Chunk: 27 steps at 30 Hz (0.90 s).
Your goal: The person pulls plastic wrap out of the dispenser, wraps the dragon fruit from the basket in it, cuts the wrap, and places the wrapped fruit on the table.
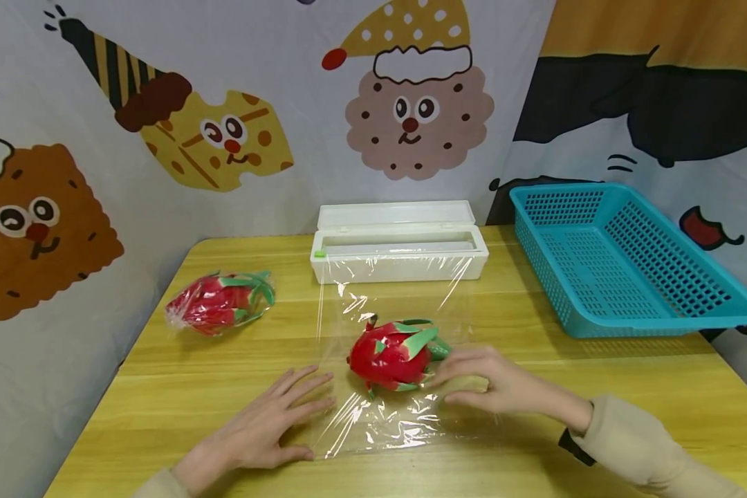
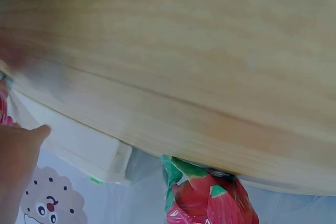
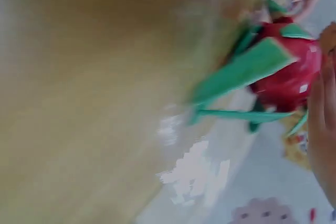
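Observation:
A red dragon fruit [image 1: 389, 354] with green leaf tips lies on a sheet of clear plastic wrap [image 1: 404, 432] on the wooden table. The sheet runs up to a white wrap dispenser box [image 1: 400, 270] behind it, whose lid stands raised. My left hand [image 1: 277, 418] is spread low over the table at the sheet's left edge, fingers straight and apart from the fruit. At the fruit's leafy end is my right hand [image 1: 494, 382], fingers loosely bent and thumb apart, fingertips right at the leaves. In the right wrist view, its fingers [image 3: 323, 114] overlap the red fruit [image 3: 289, 72].
Another dragon fruit [image 1: 219, 303], wrapped in film, lies at the back left of the table. A turquoise perforated basket [image 1: 563, 294] stands at the back right. Behind the table hangs a cloth [image 1: 299, 62] printed with cartoon biscuits and cheese.

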Motion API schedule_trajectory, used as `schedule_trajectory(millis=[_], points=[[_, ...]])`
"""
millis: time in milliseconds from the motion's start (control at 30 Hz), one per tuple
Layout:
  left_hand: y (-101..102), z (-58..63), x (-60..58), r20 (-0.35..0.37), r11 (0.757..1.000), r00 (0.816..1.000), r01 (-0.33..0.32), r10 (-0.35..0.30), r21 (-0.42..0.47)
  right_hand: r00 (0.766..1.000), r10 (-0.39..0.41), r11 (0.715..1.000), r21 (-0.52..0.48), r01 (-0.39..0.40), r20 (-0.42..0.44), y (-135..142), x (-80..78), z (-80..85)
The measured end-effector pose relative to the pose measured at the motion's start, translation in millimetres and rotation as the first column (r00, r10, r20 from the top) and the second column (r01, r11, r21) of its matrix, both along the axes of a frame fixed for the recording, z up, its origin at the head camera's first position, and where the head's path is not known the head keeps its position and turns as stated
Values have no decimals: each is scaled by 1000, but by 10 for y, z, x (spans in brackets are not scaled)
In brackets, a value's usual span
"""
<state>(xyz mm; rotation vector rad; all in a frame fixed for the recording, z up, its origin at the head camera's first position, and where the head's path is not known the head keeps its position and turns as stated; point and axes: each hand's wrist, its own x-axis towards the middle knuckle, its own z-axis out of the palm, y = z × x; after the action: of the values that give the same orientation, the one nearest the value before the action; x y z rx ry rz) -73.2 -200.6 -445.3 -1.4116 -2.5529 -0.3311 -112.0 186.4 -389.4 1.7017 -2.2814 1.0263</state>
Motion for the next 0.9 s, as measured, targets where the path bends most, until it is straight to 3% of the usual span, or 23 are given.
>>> schedule_trajectory(millis=[100,200,333,533,767,900], points=[[-9,16,-3,2,1000,1000,28,-28,7,991,99,987,119,-110,94,202,43,-93],[-18,35,-1,6,997,997,75,-75,22,983,149,952,252,-172,108,372,65,-174],[-24,53,2,-6,987,989,146,-146,65,985,133,934,320,-161,108,532,62,-252],[-32,66,-3,13,974,978,204,-206,96,988,131,945,292,-149,78,619,35,-326],[-28,61,2,18,977,979,201,-202,68,987,135,971,187,-150,91,549,9,-337],[-17,62,2,12,977,979,205,-206,62,993,83,991,100,-91,79,480,-28,-252]])
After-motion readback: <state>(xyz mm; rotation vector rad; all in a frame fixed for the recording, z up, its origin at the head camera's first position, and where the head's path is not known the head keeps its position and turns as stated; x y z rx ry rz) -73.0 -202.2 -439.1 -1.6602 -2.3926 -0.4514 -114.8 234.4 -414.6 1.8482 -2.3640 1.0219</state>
